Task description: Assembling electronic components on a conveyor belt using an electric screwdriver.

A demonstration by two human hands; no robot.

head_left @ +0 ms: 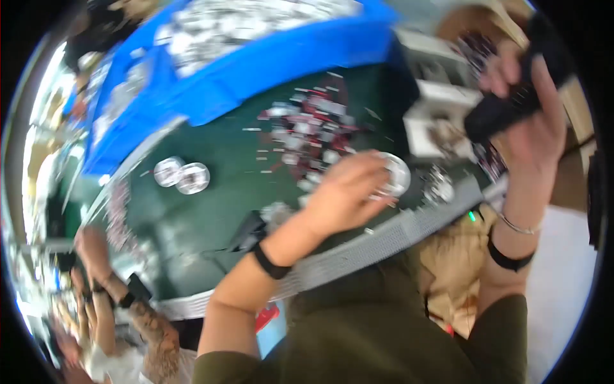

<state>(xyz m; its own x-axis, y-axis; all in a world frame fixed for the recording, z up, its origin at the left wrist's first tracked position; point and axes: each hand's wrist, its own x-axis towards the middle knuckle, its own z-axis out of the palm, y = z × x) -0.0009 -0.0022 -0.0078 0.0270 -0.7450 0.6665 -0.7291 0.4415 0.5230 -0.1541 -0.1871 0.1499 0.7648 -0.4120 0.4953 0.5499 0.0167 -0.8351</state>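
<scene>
My left hand point(352, 189) reaches over the green table, its fingers closed on the edge of a round, whitish disc-shaped part point(400, 176). To the right, my raised right hand point(537, 131) grips a dark, elongated object point(505, 105); blur hides its exact kind. Beyond my left hand lies a loose heap of small white and dark red pieces point(310, 131). A small pile of shiny clear parts point(438, 185) is just right of the disc.
Blue-lined bins point(288, 54) full of whitish parts stand at the back. Two round clear parts point(192, 178) lie left on the green table point(217, 217), beside a raised grey edge strip point(377, 246). White trays point(428, 131) stand right. A co-worker's tattooed arm point(144, 313) is at lower left.
</scene>
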